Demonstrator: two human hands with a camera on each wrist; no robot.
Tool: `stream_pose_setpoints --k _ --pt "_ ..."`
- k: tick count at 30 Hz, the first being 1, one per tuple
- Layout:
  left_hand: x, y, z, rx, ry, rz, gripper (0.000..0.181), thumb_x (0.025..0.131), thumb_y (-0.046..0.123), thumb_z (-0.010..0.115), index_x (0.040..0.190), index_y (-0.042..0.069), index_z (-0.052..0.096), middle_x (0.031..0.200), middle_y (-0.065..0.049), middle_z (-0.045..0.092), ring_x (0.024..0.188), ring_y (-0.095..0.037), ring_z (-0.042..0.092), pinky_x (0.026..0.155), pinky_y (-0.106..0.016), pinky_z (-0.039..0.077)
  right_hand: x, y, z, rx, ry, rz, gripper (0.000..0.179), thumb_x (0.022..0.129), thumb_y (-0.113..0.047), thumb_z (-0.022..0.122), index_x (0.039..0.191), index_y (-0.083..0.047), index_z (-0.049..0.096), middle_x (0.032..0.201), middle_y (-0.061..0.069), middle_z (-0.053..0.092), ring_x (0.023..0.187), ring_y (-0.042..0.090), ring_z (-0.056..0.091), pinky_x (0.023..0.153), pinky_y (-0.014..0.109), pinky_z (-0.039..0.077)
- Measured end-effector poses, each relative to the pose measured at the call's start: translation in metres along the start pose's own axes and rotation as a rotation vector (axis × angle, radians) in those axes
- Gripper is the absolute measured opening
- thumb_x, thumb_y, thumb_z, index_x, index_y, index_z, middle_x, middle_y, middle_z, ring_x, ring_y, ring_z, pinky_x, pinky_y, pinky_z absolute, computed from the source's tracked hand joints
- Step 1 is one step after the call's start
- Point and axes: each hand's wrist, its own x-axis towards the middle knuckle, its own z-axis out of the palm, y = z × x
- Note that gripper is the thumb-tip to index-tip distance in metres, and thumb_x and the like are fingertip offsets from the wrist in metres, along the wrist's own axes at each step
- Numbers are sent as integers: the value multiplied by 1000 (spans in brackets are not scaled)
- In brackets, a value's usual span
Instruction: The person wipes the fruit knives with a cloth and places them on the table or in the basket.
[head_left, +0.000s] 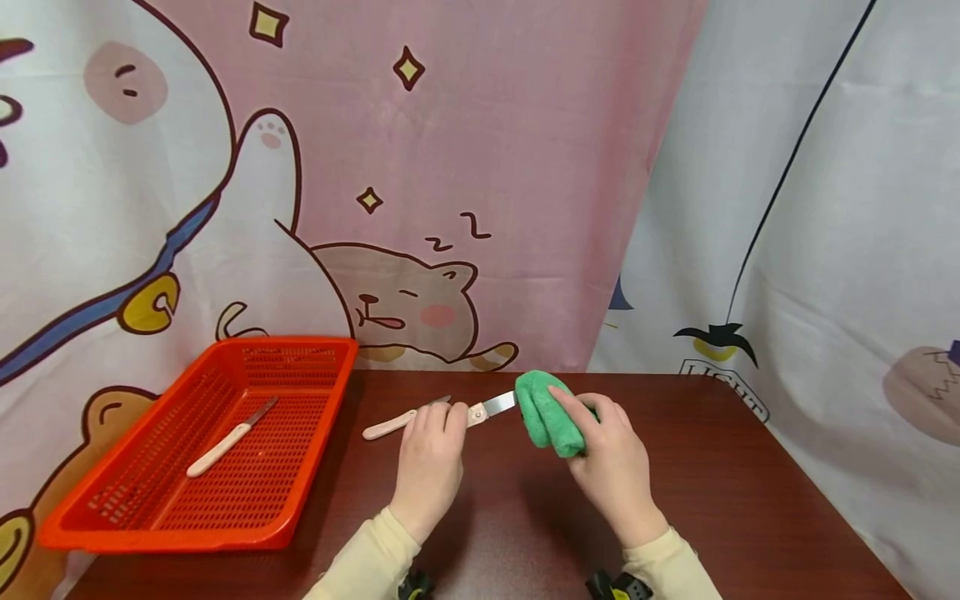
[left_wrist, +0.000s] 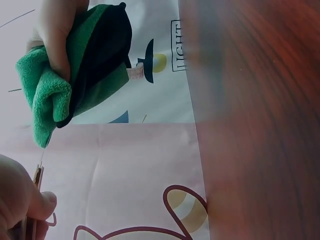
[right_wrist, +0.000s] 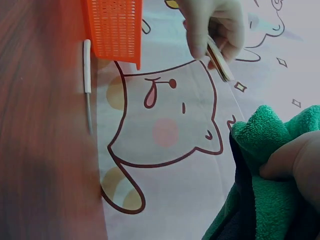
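Observation:
My left hand [head_left: 429,471] pinches the pale handle of a knife [head_left: 477,414], whose metal blade points right. Its blade tip meets a folded green towel [head_left: 546,412], which my right hand [head_left: 617,467] grips from the right side, thumb and fingers pressed into it. The left wrist view has the towel [left_wrist: 52,97] above the left hand [left_wrist: 20,197], with a dark underside showing. Behind the left hand, a second knife [head_left: 388,426] lies on the table, partly hidden by the fingers. In the right wrist view this knife [right_wrist: 87,70] lies near the table's back edge.
An orange-red plastic basket [head_left: 321,450] stands at the left of the brown table [head_left: 735,483]. A third pale-handled knife [head_left: 219,450] lies inside it. A printed curtain [head_left: 540,208] hangs right behind the table.

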Motion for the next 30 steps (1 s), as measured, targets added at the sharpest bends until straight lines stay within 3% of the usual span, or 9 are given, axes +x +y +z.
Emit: stream_pose_setpoints --k 14,30 --pt "0 -3 0 -1 -7 -27 37 69 -16 71 100 -1 60 88 -15 57 71 -29 51 62 -38 46 7 5 -18 17 43 30 91 56 20 76 135 -23 62 109 11 60 102 33 57 59 46 51" --pt "3 0 2 1 -29 -44 36 70 -15 72 101 0 59 87 -14 55 71 -29 50 60 -37 43 7 -20 -24 105 68 -82 88 55 19 75 132 -22 64 110 8 61 102 29 59 59 42 52"
